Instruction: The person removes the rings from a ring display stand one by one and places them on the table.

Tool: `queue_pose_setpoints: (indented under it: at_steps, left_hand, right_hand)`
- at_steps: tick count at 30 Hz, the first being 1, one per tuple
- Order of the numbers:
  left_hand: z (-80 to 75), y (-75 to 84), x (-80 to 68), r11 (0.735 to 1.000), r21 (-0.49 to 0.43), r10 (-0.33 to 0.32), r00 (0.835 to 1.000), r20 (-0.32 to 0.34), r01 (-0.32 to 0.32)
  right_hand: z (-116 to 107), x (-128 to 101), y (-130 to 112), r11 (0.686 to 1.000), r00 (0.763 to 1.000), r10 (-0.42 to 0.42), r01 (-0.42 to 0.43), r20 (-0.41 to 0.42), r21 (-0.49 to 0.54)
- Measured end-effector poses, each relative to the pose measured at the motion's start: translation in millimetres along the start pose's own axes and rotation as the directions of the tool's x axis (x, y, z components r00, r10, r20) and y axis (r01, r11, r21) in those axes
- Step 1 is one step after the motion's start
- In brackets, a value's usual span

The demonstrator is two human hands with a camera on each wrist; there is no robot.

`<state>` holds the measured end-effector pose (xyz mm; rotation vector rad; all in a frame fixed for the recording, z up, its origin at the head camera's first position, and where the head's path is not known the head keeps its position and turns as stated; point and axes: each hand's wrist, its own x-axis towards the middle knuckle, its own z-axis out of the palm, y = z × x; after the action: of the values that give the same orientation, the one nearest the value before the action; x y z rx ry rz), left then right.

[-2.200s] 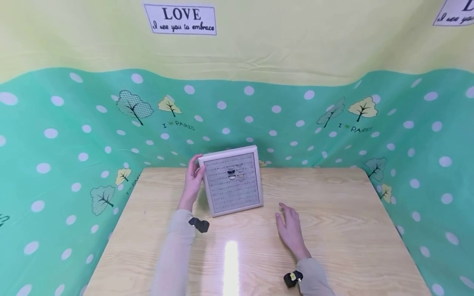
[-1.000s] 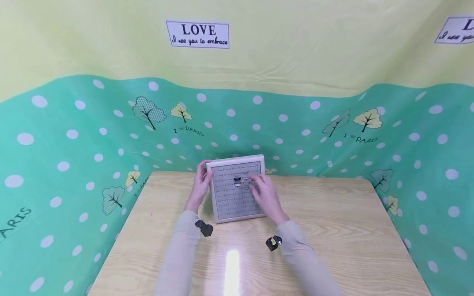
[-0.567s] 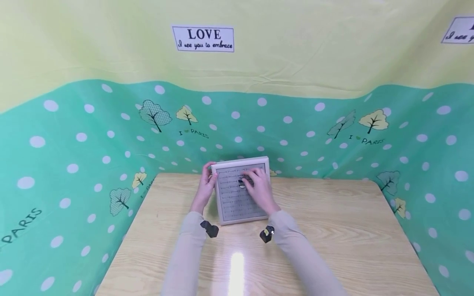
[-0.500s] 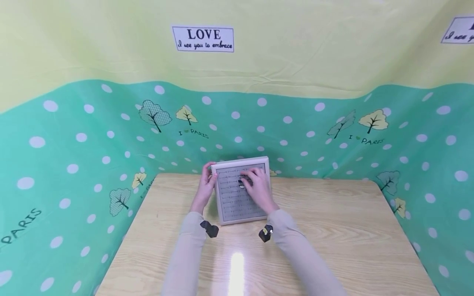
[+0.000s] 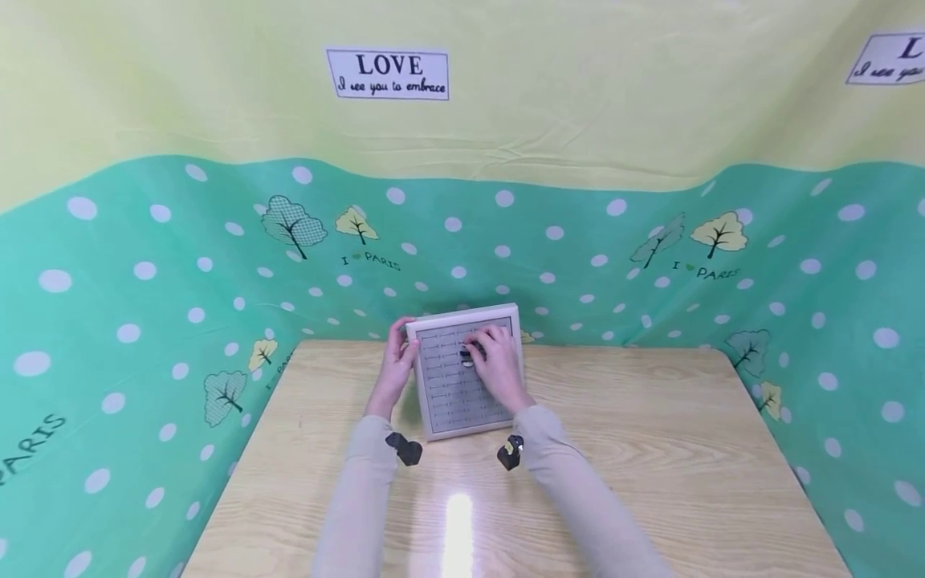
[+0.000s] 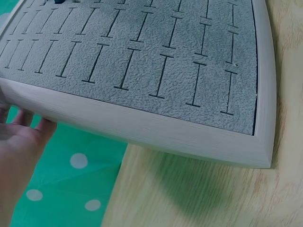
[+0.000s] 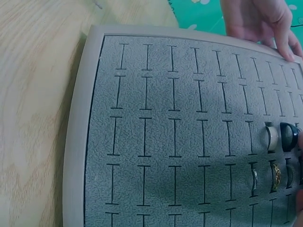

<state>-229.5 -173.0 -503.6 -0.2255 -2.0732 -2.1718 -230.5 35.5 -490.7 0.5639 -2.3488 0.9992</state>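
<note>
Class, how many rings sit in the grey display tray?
5 in the tray: silver ring and black ring side by side; three smaller rings in the adjacent row. The right hand may hide others.

Light wood-grain table, glossy, one bright glare patch near front edge. Grey slotted ring display tray in pale frame stands tilted at the table's far edge, its lower rim resting directly on the wood. Both forearms lie over the tabletop.
</note>
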Motion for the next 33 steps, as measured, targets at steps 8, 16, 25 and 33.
queue_pose_setpoints:
  at_steps: [8,16,25,33]
  left_hand:
    - [-0.4,-0.3,0.5,1.000,-0.004,-0.001,1.000,-0.015,0.001]
    - [-0.1,0.2,1.0,1.000,0.001,0.005,1.000,-0.028,-0.005]
    - [5.2,19.4,-5.9,1.000,-0.020,-0.013,1.000,-0.021,0.013]
    - [7.6,26.5,-9.1,1.000,-0.002,-0.018,1.000,-0.022,0.018]
  right_hand:
    - [-0.4,2.0,-2.1,1.000,0.999,0.002,-0.001,0.043,-0.028]
    - [-6.0,5.8,-3.6,0.999,0.993,0.033,-0.036,0.114,0.023]
    - [-10.0,5.8,-3.9,0.995,0.990,0.046,-0.057,0.134,0.079]
    - [-12.6,2.8,-2.8,0.978,0.988,0.072,-0.096,0.136,0.184]
